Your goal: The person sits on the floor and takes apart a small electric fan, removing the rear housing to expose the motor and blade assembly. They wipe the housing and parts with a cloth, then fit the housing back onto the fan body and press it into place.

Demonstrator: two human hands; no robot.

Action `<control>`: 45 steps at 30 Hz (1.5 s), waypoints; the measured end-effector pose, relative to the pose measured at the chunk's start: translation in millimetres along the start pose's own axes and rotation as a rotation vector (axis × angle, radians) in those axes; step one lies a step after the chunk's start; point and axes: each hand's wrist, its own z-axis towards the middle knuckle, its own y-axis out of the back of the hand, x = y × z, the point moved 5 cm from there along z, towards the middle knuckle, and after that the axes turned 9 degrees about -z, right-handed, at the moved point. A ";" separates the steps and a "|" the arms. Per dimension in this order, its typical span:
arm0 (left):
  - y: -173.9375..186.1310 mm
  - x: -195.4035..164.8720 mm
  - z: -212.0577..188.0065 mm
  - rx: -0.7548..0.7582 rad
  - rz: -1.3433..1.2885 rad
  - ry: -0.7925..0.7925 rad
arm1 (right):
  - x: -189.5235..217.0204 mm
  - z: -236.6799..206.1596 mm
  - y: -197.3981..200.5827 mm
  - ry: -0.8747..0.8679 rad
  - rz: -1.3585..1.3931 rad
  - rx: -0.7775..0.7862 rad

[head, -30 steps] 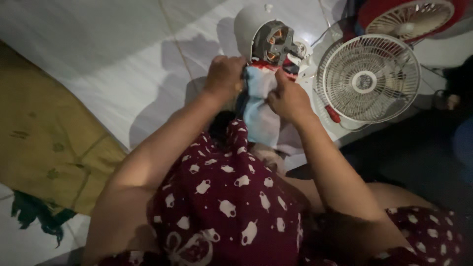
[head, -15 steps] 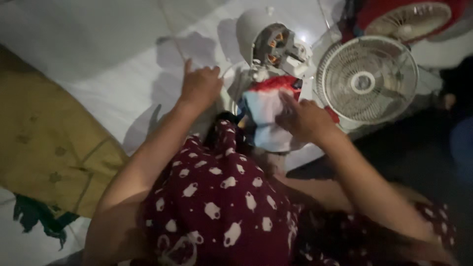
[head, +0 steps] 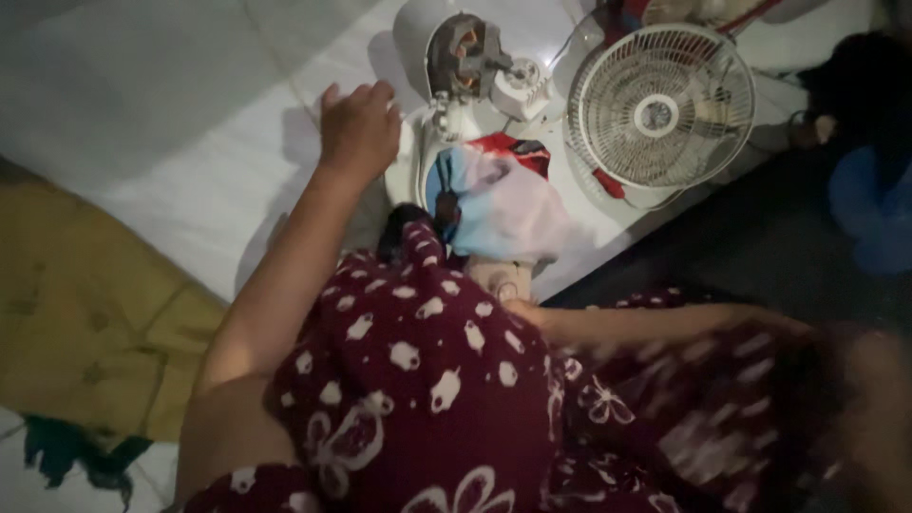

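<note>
My left hand [head: 356, 128] hovers with its fingers spread over the white tile floor, just left of a fan's white body with its exposed motor [head: 465, 52]. It holds nothing. A bundled cloth [head: 503, 204], light blue, pale pink and red, lies against the fan's base in front of my lap. My right forearm [head: 655, 323] stretches away to the right, over my dark red patterned dress [head: 418, 380]. The right hand itself is lost in blur and shadow near the right edge.
A round white fan grille [head: 660, 109] stands to the right of the motor, with a red fan part behind it. A yellow mat [head: 76, 313] covers the floor at the left. A dark area and a blue object [head: 869, 209] lie at the right.
Both hands have let go of the cloth. My left hand moved up and left beside the motor, and my right arm swung away to the right.
</note>
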 end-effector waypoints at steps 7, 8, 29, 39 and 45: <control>10.6 -29.2 -0.7 -0.003 0.059 -0.031 | -60.4 141.0 184.6 -0.201 0.232 -0.270; 11.7 -31.0 -3.4 -0.010 0.066 -0.031 | -29.6 161.9 212.0 -0.082 0.389 -0.353; -1.9 15.4 -9.9 0.069 -0.136 0.176 | 294.3 162.3 377.9 0.306 0.546 -1.201; -117.9 11.0 -6.6 0.605 -0.623 0.265 | 281.2 148.8 318.4 0.329 0.630 -0.862; -157.3 -20.5 23.6 0.392 -0.642 0.121 | 285.6 174.5 310.8 0.321 0.335 -1.006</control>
